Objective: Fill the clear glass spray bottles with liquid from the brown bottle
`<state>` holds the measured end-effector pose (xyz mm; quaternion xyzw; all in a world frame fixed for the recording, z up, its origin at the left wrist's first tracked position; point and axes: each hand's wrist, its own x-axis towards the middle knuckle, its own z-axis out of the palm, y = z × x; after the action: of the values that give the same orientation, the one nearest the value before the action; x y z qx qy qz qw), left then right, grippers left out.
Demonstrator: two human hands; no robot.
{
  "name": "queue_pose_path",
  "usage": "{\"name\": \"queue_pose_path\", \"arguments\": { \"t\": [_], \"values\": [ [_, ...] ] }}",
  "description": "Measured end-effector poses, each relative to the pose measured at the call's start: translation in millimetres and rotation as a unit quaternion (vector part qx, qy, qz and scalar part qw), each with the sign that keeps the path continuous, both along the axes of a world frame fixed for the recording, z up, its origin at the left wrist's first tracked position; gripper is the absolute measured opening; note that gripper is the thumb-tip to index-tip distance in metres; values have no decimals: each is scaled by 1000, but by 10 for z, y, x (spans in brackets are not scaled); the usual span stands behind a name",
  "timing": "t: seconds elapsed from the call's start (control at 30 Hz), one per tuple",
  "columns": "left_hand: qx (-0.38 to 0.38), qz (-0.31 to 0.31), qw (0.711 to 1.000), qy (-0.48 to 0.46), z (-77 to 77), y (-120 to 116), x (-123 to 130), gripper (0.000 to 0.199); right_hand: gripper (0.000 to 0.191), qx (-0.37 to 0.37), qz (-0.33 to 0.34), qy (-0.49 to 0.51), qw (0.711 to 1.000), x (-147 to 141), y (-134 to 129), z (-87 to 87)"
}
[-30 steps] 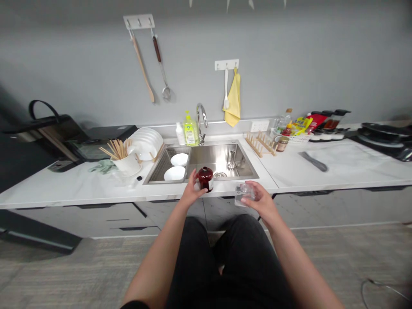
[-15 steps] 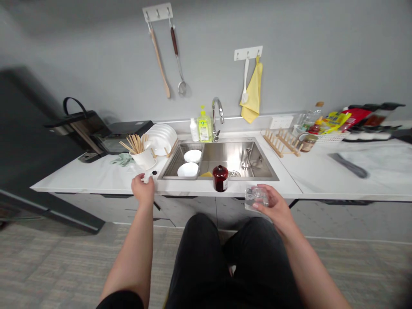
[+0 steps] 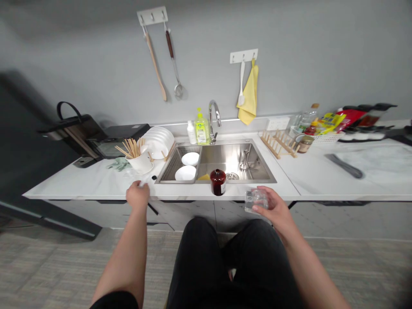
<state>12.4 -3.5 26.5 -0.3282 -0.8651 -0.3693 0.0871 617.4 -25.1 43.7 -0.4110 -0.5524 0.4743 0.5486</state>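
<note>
My right hand [image 3: 273,204] grips a clear, square-sided glass container [image 3: 255,201] in front of the counter's edge, right of the sink. At the counter's front edge my left hand [image 3: 137,195] is closed around something small and whitish that is mostly hidden. A small black cap [image 3: 154,177] lies on the counter just beyond it. Between my hands, a dark red-brown bottle [image 3: 218,182] with an open neck stands upright at the sink's front rim.
Behind my left hand stand a white pot [image 3: 141,164] of chopsticks and a green cloth [image 3: 118,164]. The sink [image 3: 273,180] holds two white bowls [image 3: 186,173]. A wooden rack [image 3: 278,146] and jar [image 3: 305,144] are at the right.
The view has shifted slightly. My left hand has drawn back a little toward the counter's front edge, away from the black cap. My right hand still holds the glass container.
</note>
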Motion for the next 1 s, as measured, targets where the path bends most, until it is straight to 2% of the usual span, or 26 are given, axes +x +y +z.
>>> {"name": "queue_pose_path", "arguments": {
  "t": [0.1,0.2,0.27,0.33,0.4,0.5,0.57,0.63,0.8,1.0],
  "values": [
    [46,33,998,-6,126,-150,86,53,76,-2,-1,-2,1000,21,-60,23],
    [172,27,984,-38,272,-344,383,54,77,-1,-1,-3,1000,21,-145,20],
    [281,-48,954,-89,367,-489,749,55,76,5,6,-8,1000,-2,-215,11],
    [328,-164,920,-138,447,-648,1220,53,78,13,14,-11,1000,-44,-301,6],
    [316,-275,887,-196,503,-822,1721,48,80,19,21,-12,1000,-100,-410,14],
    [252,-405,845,-242,560,-1095,2380,40,82,26,26,-12,999,-186,-620,50],
    [210,-468,821,-251,614,-1260,2708,39,82,37,24,-16,999,-227,-776,79],
    [182,-505,806,-248,693,-1390,2944,41,81,52,25,-28,998,-247,-923,99],
    [166,-533,796,-234,912,-1555,3213,41,83,60,37,-54,996,-226,-1180,92],
    [128,-543,810,-182,986,-1649,3194,30,83,62,36,-49,996,-196,-1263,61]
  ]
}}
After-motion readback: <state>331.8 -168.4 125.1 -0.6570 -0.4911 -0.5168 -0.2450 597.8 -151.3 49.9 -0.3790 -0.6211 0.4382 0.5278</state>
